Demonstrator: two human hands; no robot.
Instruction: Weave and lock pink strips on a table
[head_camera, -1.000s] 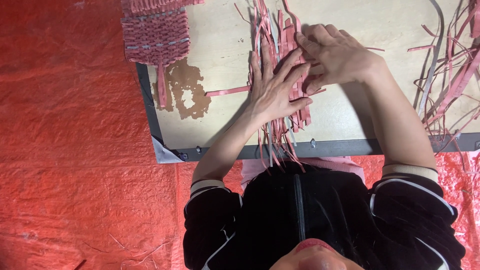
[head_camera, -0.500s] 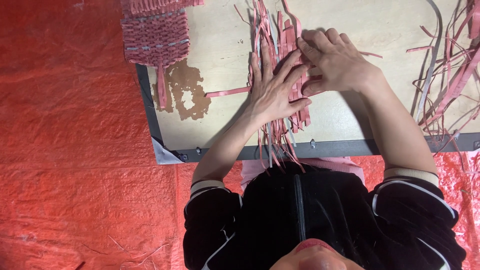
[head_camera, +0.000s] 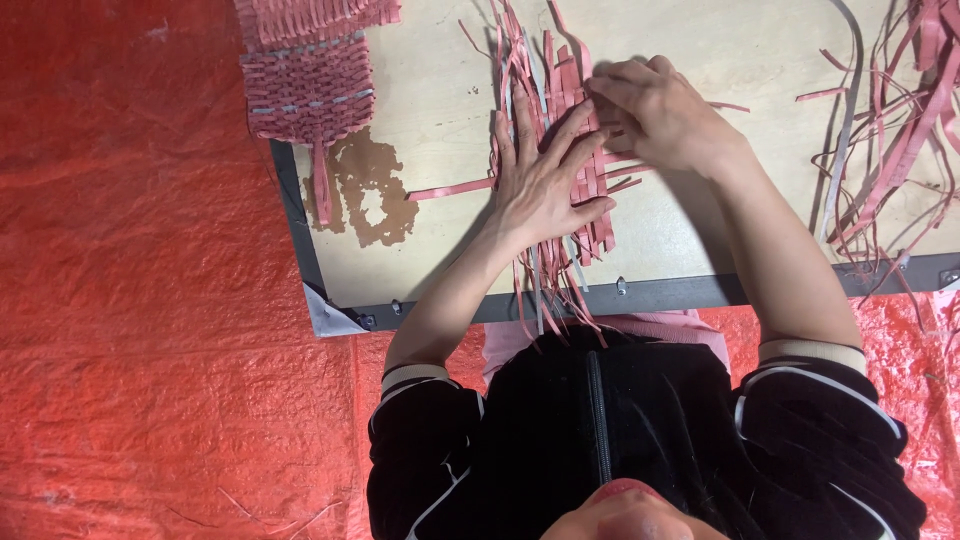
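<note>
Weaving underway: left hand (head_camera: 540, 185) lies flat, fingers spread, pinning pink strips (head_camera: 560, 150); right hand (head_camera: 655, 115) seemingly pinches one, needing careful threading next.

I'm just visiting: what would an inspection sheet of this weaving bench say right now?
Surface: pale wooden board with dark metal edge, brown stain at one corner.
Job's things: half-woven pink strips lying flat on the board.
Clutter: finished woven piece at the board's edge; loose strips heaped at the far side.
Hands: left hand pressed flat on the weave; right hand pinching strips.
Cables: nothing seen.
Surroundings: red tarp under the board.
</note>
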